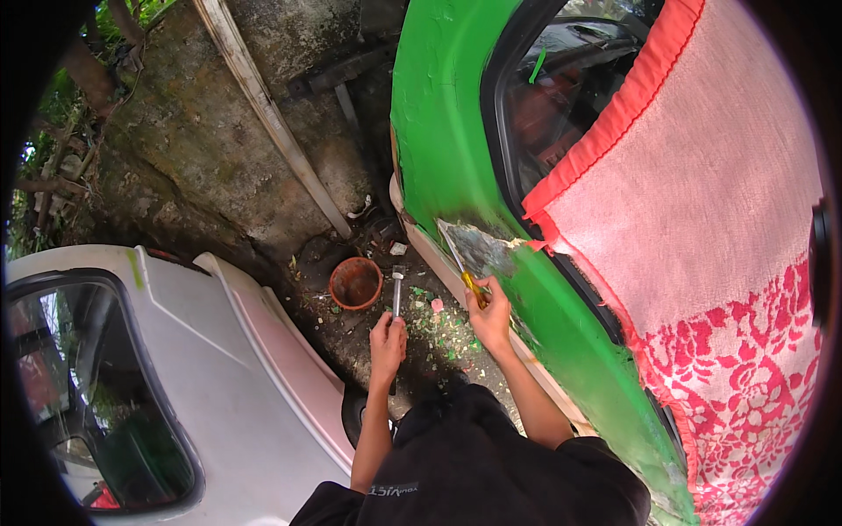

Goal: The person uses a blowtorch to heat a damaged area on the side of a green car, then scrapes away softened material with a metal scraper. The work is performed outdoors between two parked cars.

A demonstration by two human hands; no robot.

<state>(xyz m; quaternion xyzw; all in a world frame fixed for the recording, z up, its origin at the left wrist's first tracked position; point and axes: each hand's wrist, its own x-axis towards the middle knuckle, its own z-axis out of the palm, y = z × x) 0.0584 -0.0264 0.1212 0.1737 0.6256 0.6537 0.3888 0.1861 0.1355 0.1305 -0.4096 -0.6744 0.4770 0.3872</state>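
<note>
My left hand (387, 344) is closed round the handle of a hammer (397, 295), its head pointing away from me above the littered ground. A screwdriver (472, 284) with a yellow handle is gripped in my right hand (492, 317). Its blade reaches up to a scraped patch (484, 252) on the green car body (447, 158), where the paint is gone and grey, rough material shows. The tip lies at the patch's left end; whether it touches is hard to tell. The hammer is apart from the screwdriver.
A reddish-brown pot (356, 282) stands on the ground among green paint chips and debris. A white car (210, 342) is close on my left. A pink and red patterned cloth (684, 175) covers part of the green car. A long pale beam (272, 118) leans beyond.
</note>
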